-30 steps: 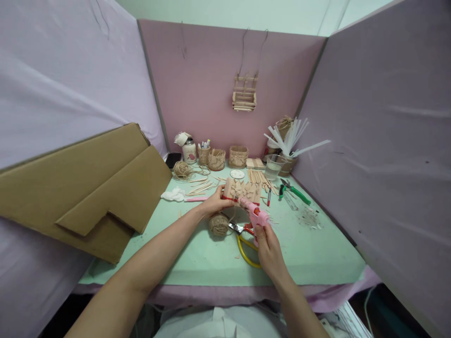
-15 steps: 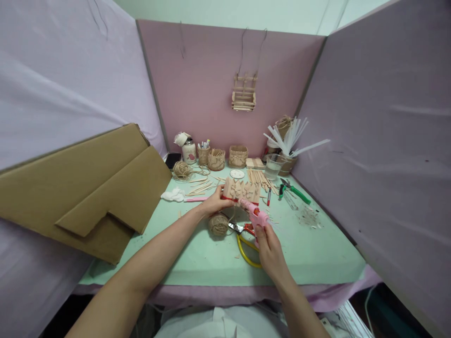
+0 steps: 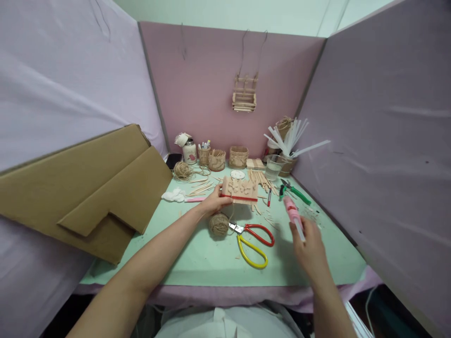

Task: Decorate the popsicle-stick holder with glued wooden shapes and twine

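My left hand (image 3: pixel 215 203) grips the left end of a small wooden craft-stick box (image 3: pixel 240 188), which has raised decorations and a red strip along its lower edge. To the right, away from the box, my right hand (image 3: pixel 310 241) is closed around a pink glue gun (image 3: pixel 293 212) with a translucent glue stick at its rear. Below the box lies a ball of twine (image 3: pixel 219 225), one strand rising toward the box. Scissors (image 3: pixel 254 241) with one red and one yellow handle rest beside the ball, their blade tips hidden behind it.
Green-handled pliers (image 3: pixel 296 191) and a red marker (image 3: pixel 269 197) lie to the right. Loose wooden sticks (image 3: pixel 260 179), a plastic cup (image 3: pixel 273 168) and a woven basket (image 3: pixel 238 157) stand farther back. A cardboard sheet (image 3: pixel 91 188) leans at left; a tiny swing (image 3: pixel 244 96) hangs on the wall.
My right hand has carried the glue gun from the box's lower edge out to the right, uncovering the scissors' handles. The left hand still holds the box, whose red strip now shows more.
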`<action>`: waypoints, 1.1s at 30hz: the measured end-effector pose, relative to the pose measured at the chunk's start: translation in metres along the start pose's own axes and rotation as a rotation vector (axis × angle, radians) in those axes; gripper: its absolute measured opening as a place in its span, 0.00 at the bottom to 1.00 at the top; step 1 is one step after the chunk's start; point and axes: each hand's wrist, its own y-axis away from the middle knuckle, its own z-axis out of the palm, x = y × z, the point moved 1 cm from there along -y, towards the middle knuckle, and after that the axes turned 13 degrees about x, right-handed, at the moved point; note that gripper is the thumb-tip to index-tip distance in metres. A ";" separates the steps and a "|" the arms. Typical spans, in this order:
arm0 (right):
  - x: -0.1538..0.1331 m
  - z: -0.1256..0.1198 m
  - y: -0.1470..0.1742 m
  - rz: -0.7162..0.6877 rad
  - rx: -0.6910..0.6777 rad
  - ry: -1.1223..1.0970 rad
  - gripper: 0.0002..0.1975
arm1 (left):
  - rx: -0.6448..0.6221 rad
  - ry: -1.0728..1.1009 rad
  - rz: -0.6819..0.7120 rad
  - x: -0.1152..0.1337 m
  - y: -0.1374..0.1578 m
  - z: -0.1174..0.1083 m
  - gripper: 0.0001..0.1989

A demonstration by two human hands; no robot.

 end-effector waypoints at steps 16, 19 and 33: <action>-0.061 0.031 -0.019 -0.125 -0.153 -0.227 0.15 | 0.099 0.105 0.044 -0.008 -0.008 0.003 0.34; -0.102 0.074 -0.014 -0.194 -0.176 -0.217 0.12 | 0.107 0.133 0.079 -0.006 -0.007 0.003 0.33; -0.105 0.099 -0.017 -0.234 0.044 -0.385 0.14 | 0.104 0.212 0.077 -0.001 0.001 0.008 0.32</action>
